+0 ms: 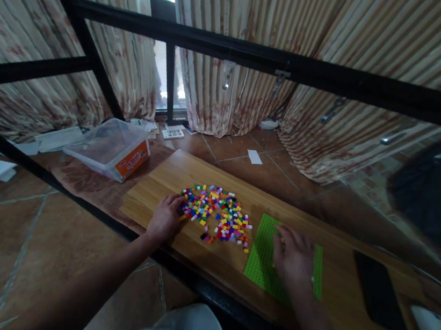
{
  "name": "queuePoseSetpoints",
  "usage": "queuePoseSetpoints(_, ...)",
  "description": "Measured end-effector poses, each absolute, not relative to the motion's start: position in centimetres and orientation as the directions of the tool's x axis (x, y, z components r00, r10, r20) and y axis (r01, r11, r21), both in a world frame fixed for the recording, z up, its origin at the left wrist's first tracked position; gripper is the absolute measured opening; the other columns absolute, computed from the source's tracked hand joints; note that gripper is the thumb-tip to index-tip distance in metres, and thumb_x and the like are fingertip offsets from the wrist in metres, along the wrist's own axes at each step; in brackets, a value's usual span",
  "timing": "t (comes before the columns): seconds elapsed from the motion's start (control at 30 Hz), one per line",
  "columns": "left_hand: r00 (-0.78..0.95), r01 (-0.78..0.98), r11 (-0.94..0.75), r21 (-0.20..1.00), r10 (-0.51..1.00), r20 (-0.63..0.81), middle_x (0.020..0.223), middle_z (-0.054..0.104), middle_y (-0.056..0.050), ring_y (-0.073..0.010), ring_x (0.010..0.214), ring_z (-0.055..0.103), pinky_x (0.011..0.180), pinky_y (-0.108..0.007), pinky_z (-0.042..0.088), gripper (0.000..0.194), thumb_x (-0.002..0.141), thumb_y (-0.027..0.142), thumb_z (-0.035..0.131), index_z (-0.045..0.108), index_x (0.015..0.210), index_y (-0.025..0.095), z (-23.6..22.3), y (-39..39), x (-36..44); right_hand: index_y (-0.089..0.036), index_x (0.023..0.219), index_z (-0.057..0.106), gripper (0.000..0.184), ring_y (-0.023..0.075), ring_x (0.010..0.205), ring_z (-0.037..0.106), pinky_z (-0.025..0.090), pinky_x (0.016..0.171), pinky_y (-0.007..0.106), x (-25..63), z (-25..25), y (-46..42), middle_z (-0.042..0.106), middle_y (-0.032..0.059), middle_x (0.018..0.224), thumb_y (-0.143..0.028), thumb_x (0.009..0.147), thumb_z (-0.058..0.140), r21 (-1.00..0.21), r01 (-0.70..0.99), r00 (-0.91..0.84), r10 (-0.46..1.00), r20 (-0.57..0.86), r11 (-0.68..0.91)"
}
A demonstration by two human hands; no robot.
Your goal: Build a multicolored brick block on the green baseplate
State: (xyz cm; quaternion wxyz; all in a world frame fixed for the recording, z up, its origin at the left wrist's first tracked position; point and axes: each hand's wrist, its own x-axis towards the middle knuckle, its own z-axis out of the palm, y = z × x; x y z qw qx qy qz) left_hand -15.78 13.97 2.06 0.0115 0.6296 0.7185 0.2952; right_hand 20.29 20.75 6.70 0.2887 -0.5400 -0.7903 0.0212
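Observation:
A heap of small toy building bricks (209, 204) in many colours spreads over the wooden board. At its left edge rests my left hand (165, 217), fingers apart and slightly bent, their tips touching the outermost bricks. To the right lies a green studded baseplate (261, 251). My right hand (294, 253) is over the middle of this plate, fingers curled down and thumb drawn toward them. Bits of colour show beside its fingers; whatever it pinches is too small and covered to make out. The hand also hides much of the plate.
The wooden tabletop (158, 173) also carries a dark flat slab (380, 294) at the right. A clear plastic box (105, 144) with an orange label stands beyond the left end. Black metal bars (220, 40) cross in front of curtains. Papers (254, 157) lie on the tiled floor.

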Motion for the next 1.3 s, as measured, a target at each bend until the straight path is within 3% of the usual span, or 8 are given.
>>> queuePoseSetpoints(0.13,-0.22,0.898,0.049,0.438,0.91,0.351,0.123,0.066,-0.012,-0.0251,0.116,0.06,0.105,-0.042,0.049,0.043,0.082,0.007,0.051,0.066,0.121,0.016,2.2,13.9,-15.6,-0.028,0.112,0.074,0.034,0.0238,0.105,0.062,0.046,0.099,0.04,13.9,7.1,19.9,0.07,0.0078,0.112,-0.029,0.1,0.042,-0.432,0.66,-0.512,0.789,0.341,0.615)
queuePoseSetpoints(0.23,-0.235,0.896,0.065,0.44,0.909,0.345,0.122,0.067,-0.011,-0.0246,0.116,0.06,0.104,-0.042,0.05,0.045,0.081,0.004,0.048,0.066,0.12,0.017,2.6,13.8,-15.4,-0.028,0.109,0.075,0.031,0.0228,0.098,0.062,0.049,0.093,0.037,10.7,6.5,20.5,0.068,0.0064,0.101,-0.025,0.098,0.046,-0.461,0.613,-0.61,0.755,0.239,0.642)
queuePoseSetpoints(0.43,-0.211,0.902,0.041,0.43,0.91,0.356,0.12,0.067,-0.012,-0.0249,0.114,0.06,0.104,-0.041,0.051,0.04,0.083,0.007,0.048,0.068,0.118,0.016,2.8,13.7,-15.4,-0.026,0.098,0.075,0.022,0.0234,0.096,0.062,0.048,0.086,0.035,9.3,5.4,22.0,0.068,0.0064,0.097,-0.022,0.095,0.054,-0.461,0.661,-0.605,0.784,0.138,0.592)
queuePoseSetpoints(0.6,-0.217,0.9,0.042,0.435,0.907,0.361,0.122,0.066,-0.012,-0.0255,0.113,0.06,0.102,-0.042,0.051,0.04,0.085,0.01,0.046,0.067,0.118,0.017,2.6,13.8,-15.9,-0.023,0.091,0.071,0.02,0.0238,0.097,0.063,0.048,0.09,0.036,9.1,6.7,20.3,0.068,0.0072,0.096,-0.02,0.096,0.052,-0.526,0.644,-0.559,0.811,0.17,0.555)
queuePoseSetpoints(0.83,-0.213,0.903,0.056,0.426,0.919,0.331,0.121,0.068,-0.01,-0.026,0.113,0.061,0.103,-0.041,0.05,0.041,0.082,0.015,0.043,0.07,0.112,0.019,2.9,14.2,-16.5,-0.03,0.11,0.069,0.027,0.0226,0.098,0.07,0.056,0.084,0.037,13.7,7.7,12.7,0.073,0.0064,0.105,-0.033,0.101,0.044,-0.852,0.44,-0.177,0.958,0.226,0.283)
queuePoseSetpoints(0.97,-0.219,0.904,0.057,0.423,0.913,0.345,0.12,0.069,-0.009,-0.0268,0.111,0.061,0.104,-0.043,0.05,0.041,0.081,0.018,0.043,0.07,0.111,0.02,2.9,14.4,-16.7,-0.03,0.11,0.072,0.031,0.0278,0.097,0.072,0.059,0.085,0.045,19.4,6.6,9.7,0.076,0.0086,0.109,-0.049,0.095,0.054,-0.902,0.43,0.091,0.991,0.099,0.05)
queuePoseSetpoints(1.1,-0.205,0.916,0.058,0.398,0.919,0.338,0.12,0.068,-0.01,-0.0283,0.11,0.062,0.102,-0.045,0.051,0.04,0.083,0.021,0.041,0.07,0.111,0.02,2.7,14.5,-16.8,-0.026,0.104,0.072,0.04,0.0258,0.078,0.072,0.06,0.07,0.04,24.8,5.9,9.7,0.077,0.0082,0.092,-0.06,0.085,0.061,-0.93,0.339,0.365,0.931,-0.005,-0.138)
queuePoseSetpoints(1.3,-0.198,0.921,0.055,0.385,0.919,0.341,0.122,0.068,-0.012,-0.0309,0.112,0.062,0.102,-0.048,0.052,0.04,0.084,0.022,0.041,0.07,0.112,0.02,2.7,14.5,-17.0,-0.021,0.091,0.073,0.048,0.0212,0.072,0.068,0.058,0.068,0.035,29.0,5.9,13.3,0.076,0.0065,0.084,-0.062,0.068,0.076,-0.977,0.112,0.493,0.863,-0.104,-0.182)
